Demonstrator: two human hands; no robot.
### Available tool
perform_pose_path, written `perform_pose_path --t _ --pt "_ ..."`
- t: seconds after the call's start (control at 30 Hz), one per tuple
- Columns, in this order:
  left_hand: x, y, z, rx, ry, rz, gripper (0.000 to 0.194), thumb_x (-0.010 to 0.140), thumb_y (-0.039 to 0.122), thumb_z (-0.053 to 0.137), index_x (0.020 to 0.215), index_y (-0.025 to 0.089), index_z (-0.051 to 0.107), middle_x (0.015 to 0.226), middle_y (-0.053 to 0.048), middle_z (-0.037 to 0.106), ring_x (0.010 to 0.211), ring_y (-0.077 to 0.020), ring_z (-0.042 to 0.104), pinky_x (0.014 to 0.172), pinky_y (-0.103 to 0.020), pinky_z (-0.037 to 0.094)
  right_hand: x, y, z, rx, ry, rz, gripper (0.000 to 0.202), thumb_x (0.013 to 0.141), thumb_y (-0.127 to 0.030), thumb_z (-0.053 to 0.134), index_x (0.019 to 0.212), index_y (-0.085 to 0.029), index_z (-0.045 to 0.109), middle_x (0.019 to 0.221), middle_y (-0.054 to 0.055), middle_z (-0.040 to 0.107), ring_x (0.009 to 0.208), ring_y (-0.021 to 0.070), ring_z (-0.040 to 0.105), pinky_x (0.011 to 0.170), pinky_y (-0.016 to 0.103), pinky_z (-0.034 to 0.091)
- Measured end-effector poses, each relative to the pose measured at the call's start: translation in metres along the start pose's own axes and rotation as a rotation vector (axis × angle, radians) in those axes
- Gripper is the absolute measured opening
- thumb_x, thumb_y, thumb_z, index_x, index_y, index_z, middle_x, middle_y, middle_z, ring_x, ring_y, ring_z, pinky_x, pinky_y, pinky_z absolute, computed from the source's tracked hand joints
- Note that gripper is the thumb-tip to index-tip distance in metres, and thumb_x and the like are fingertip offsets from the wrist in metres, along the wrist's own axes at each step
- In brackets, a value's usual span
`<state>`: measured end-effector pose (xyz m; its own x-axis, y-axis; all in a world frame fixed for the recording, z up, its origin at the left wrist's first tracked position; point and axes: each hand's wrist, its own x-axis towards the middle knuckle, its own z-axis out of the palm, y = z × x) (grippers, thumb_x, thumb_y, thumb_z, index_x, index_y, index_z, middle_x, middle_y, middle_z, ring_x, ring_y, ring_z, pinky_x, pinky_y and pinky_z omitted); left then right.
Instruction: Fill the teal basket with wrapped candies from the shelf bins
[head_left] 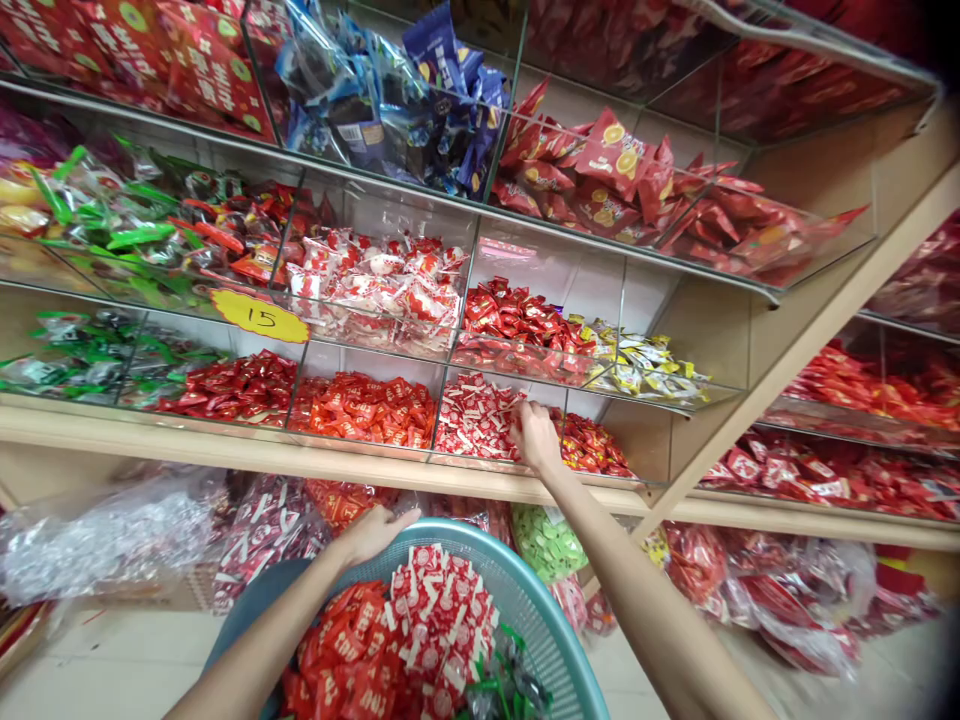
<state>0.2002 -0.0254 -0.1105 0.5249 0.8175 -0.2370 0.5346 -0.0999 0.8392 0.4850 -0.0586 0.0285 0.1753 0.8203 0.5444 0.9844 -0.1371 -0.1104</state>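
Note:
My right hand [537,437] reaches into a bottom-shelf compartment at its right side, among small red-and-white candies [476,415]. Its fingers are bent down at the candies, and what they hold, if anything, is hidden. My left hand [375,533] rests at the far left rim of a teal plastic basket [551,620], thumb stretched along the rim, the other fingers hidden. Inside the basket lie orange-red wrapped candies [349,655], a heap of red-and-white candies [442,620] and some green-and-dark wrapped ones [510,680].
Clear-fronted shelves hold wrapped sweets above, with a yellow price tag [259,315] reading 15. A slanting wooden upright [810,330] stands to the right. Bags of candy, one green [547,540], and a clear plastic bag [112,530] lie under the wooden shelf edge [225,452].

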Motion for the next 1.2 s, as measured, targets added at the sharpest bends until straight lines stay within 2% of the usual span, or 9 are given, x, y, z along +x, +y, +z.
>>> perform_pose_path --t 0.2,0.43,0.6,0.73,0.8,0.87,1.0,1.1,1.2 --pt "0.003 -0.001 0.0 0.028 -0.019 0.011 0.067 0.065 0.076 0.044 0.063 0.013 0.065 0.059 -0.005 0.063 0.064 -0.0221 0.056 0.057 -0.027 0.033 0.01 0.001 0.014 -0.115 -0.05 0.05 0.021 0.082 -0.014 0.046 0.101 -0.014 0.053 0.095 0.014 0.06 0.09 0.025 0.052 0.071 0.032 0.038" --pt "0.004 0.001 0.002 0.008 -0.041 -0.002 0.067 0.067 0.076 0.044 0.063 0.012 0.066 0.058 -0.004 0.063 0.059 -0.0196 0.054 0.056 -0.026 0.032 0.005 0.005 0.014 0.016 0.017 0.078 0.017 0.082 -0.013 0.041 0.094 -0.017 0.052 0.092 0.012 0.062 0.087 0.0237 0.054 0.068 0.03 0.037" --pt "0.005 -0.002 0.002 0.002 -0.031 -0.002 0.067 0.065 0.076 0.045 0.061 0.013 0.065 0.055 -0.003 0.06 0.054 -0.0176 0.05 0.054 -0.026 0.03 -0.004 0.001 -0.003 0.226 0.131 0.034 0.015 0.079 -0.015 0.041 0.089 -0.019 0.052 0.09 0.008 0.061 0.086 0.0219 0.053 0.072 0.031 0.04" --pt "0.007 -0.004 0.002 -0.001 -0.045 -0.016 0.066 0.065 0.076 0.046 0.063 0.013 0.066 0.057 -0.003 0.062 0.057 -0.0185 0.052 0.055 -0.026 0.031 -0.029 -0.019 -0.027 0.514 0.185 0.002 0.009 0.081 -0.02 0.043 0.087 -0.019 0.05 0.086 0.006 0.061 0.08 0.0179 0.055 0.074 0.03 0.042" --pt "0.009 -0.004 0.002 0.011 -0.04 -0.026 0.065 0.064 0.075 0.048 0.063 0.013 0.066 0.058 -0.004 0.062 0.058 -0.019 0.053 0.055 -0.026 0.032 -0.053 -0.035 -0.034 0.7 0.084 0.015 0.009 0.082 -0.024 0.044 0.088 -0.019 0.049 0.082 0.004 0.06 0.072 0.0153 0.055 0.068 0.027 0.043" --pt "0.01 -0.006 0.002 0.024 -0.022 -0.034 0.065 0.061 0.076 0.049 0.06 0.013 0.065 0.055 -0.004 0.061 0.057 -0.0189 0.052 0.055 -0.026 0.031 -0.083 -0.052 -0.034 0.87 -0.102 0.011 0.01 0.081 -0.026 0.048 0.089 -0.019 0.049 0.075 0.001 0.058 0.064 0.0127 0.053 0.061 0.024 0.043" --pt "0.013 -0.012 0.003 0.002 0.001 -0.031 0.066 0.058 0.078 0.048 0.058 0.014 0.063 0.053 -0.003 0.059 0.056 -0.0188 0.051 0.055 -0.027 0.031 -0.14 -0.074 -0.017 1.038 -0.432 0.041 0.009 0.078 -0.021 0.049 0.086 -0.02 0.05 0.071 -0.002 0.056 0.062 0.0112 0.052 0.057 0.022 0.041" --pt "0.015 -0.016 0.004 -0.017 0.005 -0.02 0.067 0.058 0.079 0.048 0.059 0.014 0.063 0.054 -0.003 0.059 0.057 -0.0192 0.052 0.055 -0.027 0.031 -0.166 -0.079 -0.006 0.997 -0.523 0.045 0.01 0.075 -0.016 0.047 0.083 -0.021 0.05 0.067 -0.004 0.053 0.057 0.0102 0.047 0.053 0.021 0.037" --pt "0.016 -0.018 0.004 -0.01 0.009 -0.015 0.067 0.058 0.078 0.048 0.06 0.014 0.064 0.055 -0.003 0.061 0.058 -0.0198 0.052 0.055 -0.027 0.031 -0.177 -0.08 -0.002 0.95 -0.563 0.03 0.013 0.074 -0.013 0.045 0.081 -0.022 0.05 0.064 -0.005 0.048 0.054 0.0096 0.042 0.05 0.021 0.032"
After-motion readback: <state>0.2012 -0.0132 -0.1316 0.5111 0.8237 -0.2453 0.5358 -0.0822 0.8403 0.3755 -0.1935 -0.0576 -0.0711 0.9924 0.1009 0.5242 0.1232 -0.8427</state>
